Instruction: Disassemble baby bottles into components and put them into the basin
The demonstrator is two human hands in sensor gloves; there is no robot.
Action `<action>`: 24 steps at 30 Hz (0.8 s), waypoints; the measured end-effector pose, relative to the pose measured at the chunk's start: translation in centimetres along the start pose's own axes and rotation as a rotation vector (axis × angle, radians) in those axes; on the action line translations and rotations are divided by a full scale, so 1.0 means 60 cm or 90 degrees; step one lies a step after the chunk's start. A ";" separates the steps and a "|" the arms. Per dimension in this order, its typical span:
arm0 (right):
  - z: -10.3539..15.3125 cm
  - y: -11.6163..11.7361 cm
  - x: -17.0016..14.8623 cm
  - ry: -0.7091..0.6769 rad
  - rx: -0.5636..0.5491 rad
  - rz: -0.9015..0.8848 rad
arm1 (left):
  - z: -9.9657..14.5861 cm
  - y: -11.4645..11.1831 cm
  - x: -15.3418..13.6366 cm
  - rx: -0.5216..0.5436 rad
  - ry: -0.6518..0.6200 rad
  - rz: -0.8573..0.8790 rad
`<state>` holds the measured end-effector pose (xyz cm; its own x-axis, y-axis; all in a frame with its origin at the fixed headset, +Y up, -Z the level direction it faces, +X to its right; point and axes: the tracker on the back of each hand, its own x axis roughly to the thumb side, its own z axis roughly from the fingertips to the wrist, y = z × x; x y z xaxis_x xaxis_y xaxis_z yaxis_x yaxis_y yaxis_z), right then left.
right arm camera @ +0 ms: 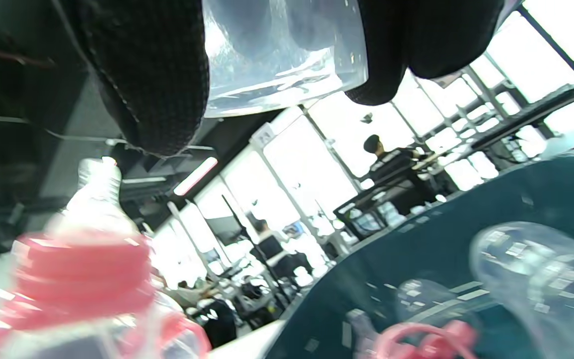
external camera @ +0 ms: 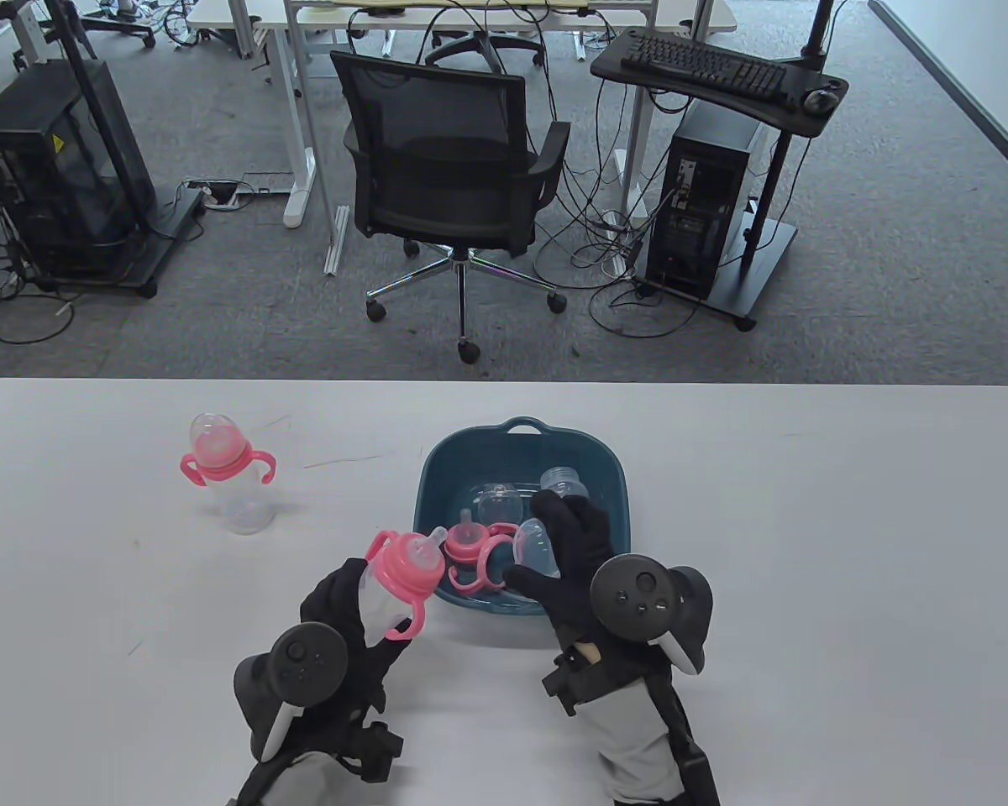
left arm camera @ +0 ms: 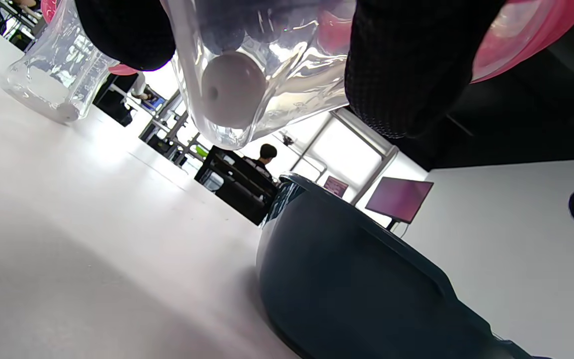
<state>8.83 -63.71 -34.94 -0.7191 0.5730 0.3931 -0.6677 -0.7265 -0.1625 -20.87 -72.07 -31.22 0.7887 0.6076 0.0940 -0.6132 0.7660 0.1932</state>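
Note:
My left hand (external camera: 349, 609) grips a baby bottle (external camera: 407, 567) with a pink collar, handles and bare nipple, tilted just left of the dark teal basin (external camera: 437, 478). In the left wrist view my fingers (left arm camera: 406, 70) wrap its clear body (left arm camera: 232, 89). My right hand (external camera: 554, 550) pinches a clear dome cap (external camera: 533, 546) over the basin's near side; this cap (right arm camera: 282, 55) sits between my fingers (right arm camera: 157, 75) in the right wrist view. Inside the basin lie a pink collar with handles (external camera: 470, 558), a clear cap (external camera: 500, 504) and a clear bottle body (external camera: 564, 483).
A second whole bottle (external camera: 223, 470) with pink collar and clear cap stands on the white table (external camera: 806, 546) at the left; it shows as the clear bottle (left arm camera: 53, 75) in the left wrist view. An office chair (external camera: 454, 176) stands beyond the far edge.

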 end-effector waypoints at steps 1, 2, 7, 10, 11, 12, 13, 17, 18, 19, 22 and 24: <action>-0.001 0.009 -0.008 0.014 0.015 0.016 | 0.000 0.000 0.000 0.001 0.000 0.001; -0.002 0.017 -0.014 0.023 0.025 0.030 | 0.000 0.001 0.000 0.001 -0.001 0.001; -0.008 0.066 -0.034 0.032 0.057 0.118 | 0.000 -0.002 -0.001 -0.005 -0.005 -0.002; -0.010 0.090 -0.040 0.037 0.079 0.140 | 0.000 -0.002 -0.001 -0.007 -0.005 -0.003; -0.010 0.096 -0.042 0.038 0.079 0.147 | 0.000 -0.002 -0.001 -0.008 -0.004 -0.003; -0.010 0.103 -0.045 0.039 0.083 0.158 | 0.000 -0.002 -0.001 -0.008 -0.003 -0.002; -0.011 0.106 -0.047 0.040 0.090 0.165 | 0.000 -0.002 -0.001 -0.009 -0.002 -0.002; -0.011 0.119 -0.056 0.047 0.104 0.175 | -0.001 -0.002 -0.001 -0.010 0.000 0.000; -0.011 0.121 -0.059 0.052 0.112 0.174 | -0.001 -0.002 -0.001 -0.011 0.001 0.000; -0.011 0.121 -0.059 0.054 0.114 0.174 | -0.001 -0.002 -0.001 -0.011 0.001 0.000; -0.010 0.118 -0.061 0.064 0.117 0.166 | -0.001 -0.003 -0.001 -0.014 0.002 -0.002; -0.010 0.108 -0.060 0.064 0.105 0.154 | -0.001 -0.003 -0.001 -0.016 0.000 -0.005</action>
<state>7.00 -70.23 -37.95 -0.8744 0.4047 0.2677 -0.4406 -0.8933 -0.0885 -20.81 -72.23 -31.32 0.7932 0.6019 0.0926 -0.6083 0.7755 0.1694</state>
